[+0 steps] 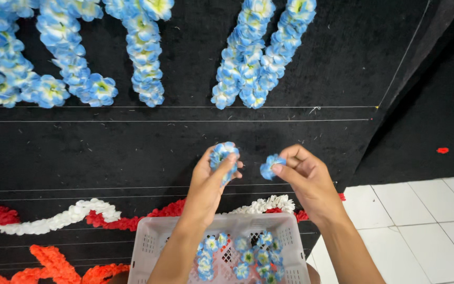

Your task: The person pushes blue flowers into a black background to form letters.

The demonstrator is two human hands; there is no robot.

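Black cloth [132,152] backs both hands: left hand [208,184] closed around a flower cluster [223,154], right hand [306,179] pinching one flower [270,166] (blue-and-white) at its fingertips, basket [153,242] just below.

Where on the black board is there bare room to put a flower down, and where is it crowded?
Bare black board runs as a wide band between the blue flower letters above and the red-and-white flower border below, left of the left hand. More lies right of the right hand, toward the board's edge. Crowded: the top rows, the bottom border, the basket.
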